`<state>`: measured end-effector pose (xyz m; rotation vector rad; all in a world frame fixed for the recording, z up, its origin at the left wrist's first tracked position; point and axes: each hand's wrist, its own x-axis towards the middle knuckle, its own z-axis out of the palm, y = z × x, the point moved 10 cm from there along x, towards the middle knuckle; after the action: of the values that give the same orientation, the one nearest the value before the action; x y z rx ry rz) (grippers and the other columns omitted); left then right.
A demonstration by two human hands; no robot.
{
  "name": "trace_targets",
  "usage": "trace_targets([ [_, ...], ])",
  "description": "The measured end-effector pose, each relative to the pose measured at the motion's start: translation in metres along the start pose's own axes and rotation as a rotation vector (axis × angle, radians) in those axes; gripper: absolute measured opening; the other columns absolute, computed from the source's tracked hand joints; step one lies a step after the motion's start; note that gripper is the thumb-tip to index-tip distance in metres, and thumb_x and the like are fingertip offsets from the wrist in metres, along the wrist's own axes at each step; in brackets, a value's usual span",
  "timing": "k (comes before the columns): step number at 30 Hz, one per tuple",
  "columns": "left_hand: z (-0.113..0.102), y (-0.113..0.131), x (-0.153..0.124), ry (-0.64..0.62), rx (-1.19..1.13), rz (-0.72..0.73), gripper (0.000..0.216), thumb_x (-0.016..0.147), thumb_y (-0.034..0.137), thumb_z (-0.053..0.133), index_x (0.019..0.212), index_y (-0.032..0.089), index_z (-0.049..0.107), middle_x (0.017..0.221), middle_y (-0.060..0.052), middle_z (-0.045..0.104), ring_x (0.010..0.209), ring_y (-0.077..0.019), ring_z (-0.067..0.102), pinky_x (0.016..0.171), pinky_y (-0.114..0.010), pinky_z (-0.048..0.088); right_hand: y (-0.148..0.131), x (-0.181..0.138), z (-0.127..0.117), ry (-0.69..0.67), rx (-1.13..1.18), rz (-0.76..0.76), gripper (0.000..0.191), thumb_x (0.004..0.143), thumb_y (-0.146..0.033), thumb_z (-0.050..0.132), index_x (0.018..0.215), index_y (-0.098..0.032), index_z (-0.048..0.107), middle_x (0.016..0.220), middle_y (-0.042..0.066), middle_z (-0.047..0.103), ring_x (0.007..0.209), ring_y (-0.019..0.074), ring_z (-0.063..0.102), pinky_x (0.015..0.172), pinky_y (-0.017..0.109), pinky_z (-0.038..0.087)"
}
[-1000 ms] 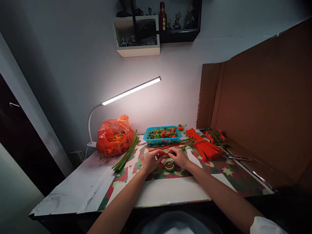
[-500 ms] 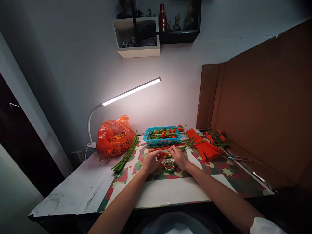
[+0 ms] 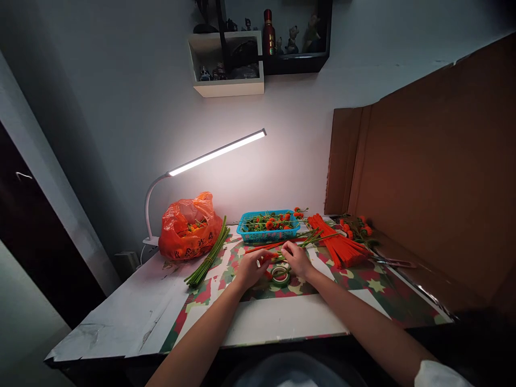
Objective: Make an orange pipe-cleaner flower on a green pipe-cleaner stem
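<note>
My left hand [image 3: 253, 267] is pinched closed around a small orange-red flower piece, mostly covered by the fingers. Just to its right, the fingers of my right hand [image 3: 297, 260] are pressed together on a thin green stem that meets the flower. A roll of green tape [image 3: 280, 276] lies on the table right below the hands. Behind them, loose green stems [image 3: 312, 237] and red strips lie across the table. To the right is a fanned bundle of red strips [image 3: 338, 244].
A blue basket [image 3: 267, 235] of orange flowers stands at the back. Leftward are a tied bundle of green stems [image 3: 207, 263], an orange plastic bag [image 3: 187, 228] and a lit lamp [image 3: 217, 153]. More flowers [image 3: 357, 228] and scissors [image 3: 395, 262] lie by the cardboard [image 3: 423, 177] at right.
Both hands stay nearly in place, the right fingers shifting very slightly. The camera view has tilted a little.
</note>
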<state>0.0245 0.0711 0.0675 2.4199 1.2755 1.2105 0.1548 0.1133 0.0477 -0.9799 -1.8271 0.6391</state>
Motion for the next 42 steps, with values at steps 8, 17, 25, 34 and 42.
trace_targets([
  [8, 0.001, 0.000, 0.000, -0.004, 0.032, 0.003, 0.023, 0.080, 0.016, 0.055, 0.098, 0.024, 0.067, 0.077, 0.002, 0.068, 0.062, -0.0103, 0.057, 0.056, -0.019, 0.044, -0.004, -0.002, 0.008, -0.053, -0.027, -0.043, 0.013, 0.080, -0.027, 0.044, 0.069, -0.020, 0.047, 0.066, -0.002, 0.052, 0.063, 0.0145, 0.048, 0.060, 0.025, 0.034],
  [17, 0.004, 0.000, 0.000, -0.044, 0.028, -0.003, 0.024, 0.080, 0.017, 0.055, 0.099, 0.025, 0.068, 0.077, 0.001, 0.068, 0.063, -0.0110, 0.057, 0.061, -0.020, 0.045, -0.010, -0.003, 0.014, -0.115, -0.034, -0.089, 0.014, 0.081, -0.025, 0.046, 0.069, -0.018, 0.050, 0.064, -0.002, 0.052, 0.062, 0.0135, 0.048, 0.059, 0.024, 0.034],
  [25, 0.009, 0.000, -0.001, -0.102, 0.018, -0.011, 0.023, 0.080, 0.019, 0.055, 0.098, 0.025, 0.068, 0.075, 0.002, 0.068, 0.064, -0.0116, 0.058, 0.063, -0.020, 0.045, -0.002, -0.006, 0.026, -0.210, -0.066, -0.083, 0.013, 0.081, -0.024, 0.048, 0.071, -0.018, 0.053, 0.064, -0.003, 0.053, 0.059, 0.0124, 0.047, 0.056, 0.023, 0.032],
  [34, 0.015, 0.002, -0.001, -0.161, 0.013, 0.005, 0.024, 0.080, 0.016, 0.053, 0.098, 0.023, 0.067, 0.075, 0.001, 0.067, 0.061, -0.0107, 0.056, 0.060, -0.020, 0.043, -0.002, -0.009, 0.030, -0.256, -0.075, -0.065, 0.012, 0.081, -0.022, 0.048, 0.073, -0.017, 0.056, 0.064, -0.003, 0.055, 0.059, 0.0122, 0.048, 0.055, 0.022, 0.032],
  [42, 0.012, 0.002, -0.001, -0.135, 0.062, 0.010, 0.021, 0.079, 0.018, 0.055, 0.094, 0.022, 0.068, 0.077, 0.001, 0.067, 0.061, -0.0109, 0.056, 0.059, -0.020, 0.042, -0.002, -0.008, 0.031, -0.239, -0.066, -0.083, 0.012, 0.081, -0.023, 0.050, 0.071, -0.017, 0.054, 0.065, -0.002, 0.055, 0.061, 0.0127, 0.049, 0.058, 0.023, 0.033],
])
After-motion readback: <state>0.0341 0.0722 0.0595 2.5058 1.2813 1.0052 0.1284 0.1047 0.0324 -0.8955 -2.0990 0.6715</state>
